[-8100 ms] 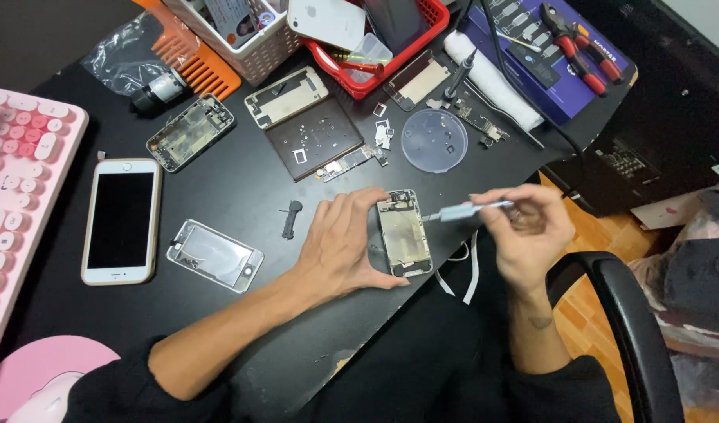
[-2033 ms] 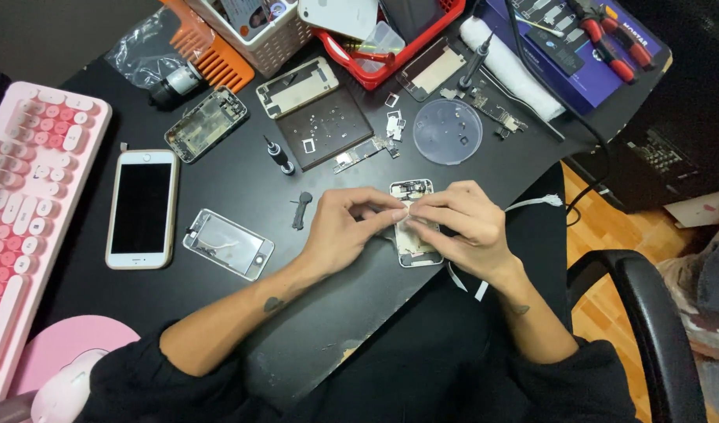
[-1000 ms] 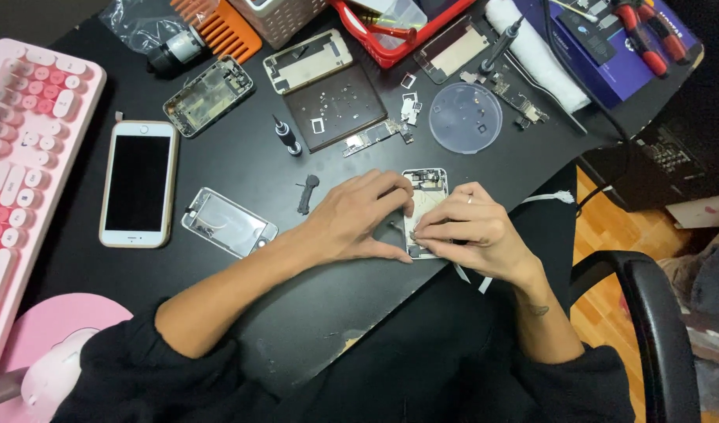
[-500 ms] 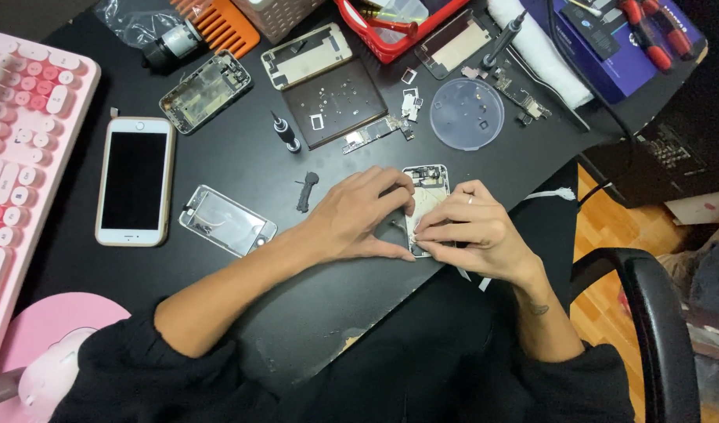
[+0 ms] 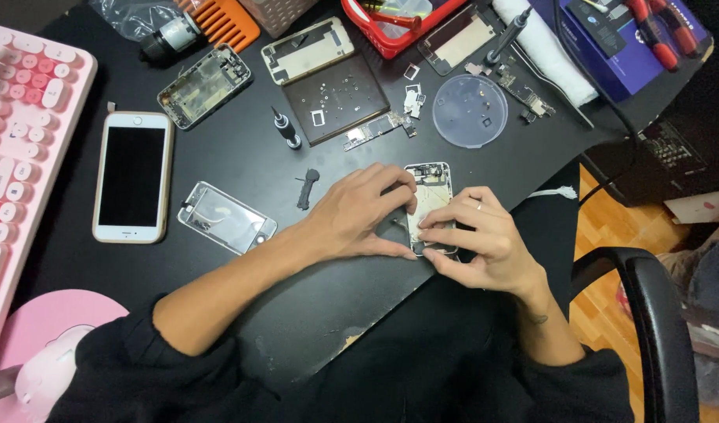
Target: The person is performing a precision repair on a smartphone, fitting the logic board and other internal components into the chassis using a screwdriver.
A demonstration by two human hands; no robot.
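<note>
Head view: we keep both hands pressed on the opened phone [image 5: 431, 196], barely shifted.
Left hand [image 5: 359, 215]: fingers curled, steadying its edge.
Right hand [image 5: 477, 243]: fingertips pinching at its lower end; screwdriver no longer held.

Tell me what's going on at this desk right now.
A person is working on an opened phone lying on a black desk. The left hand steadies its side while the right hand presses fingertips onto its lower half. An intact white phone, other phone shells, a clear round dish and a pink keyboard lie around.
</note>
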